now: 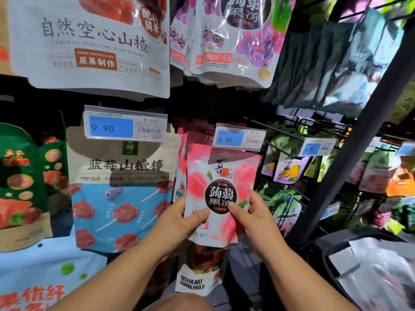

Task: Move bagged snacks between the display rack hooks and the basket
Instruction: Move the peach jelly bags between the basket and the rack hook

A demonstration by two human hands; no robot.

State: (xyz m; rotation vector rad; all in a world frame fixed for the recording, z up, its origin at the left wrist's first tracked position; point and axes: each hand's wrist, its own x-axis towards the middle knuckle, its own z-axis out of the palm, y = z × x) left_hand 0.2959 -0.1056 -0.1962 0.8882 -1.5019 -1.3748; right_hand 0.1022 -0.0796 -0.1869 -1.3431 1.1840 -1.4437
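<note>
Peach bag (221,194): you hold it upright at the rack, its top just under the 4.90 tag (239,136).
Grip: your left hand (184,217) and right hand (253,217) each pinch a lower side of the bag.
Hook: hidden by the tag, so you cannot tell whether the bag hangs on it.
Basket (318,254): at lower right with bags inside; probably more to move.

Before me, the black metal display rack (350,140) hangs a white hawthorn pouch (89,46) up top, with a beige-and-blue lollipop bag (123,187) beneath it.
</note>
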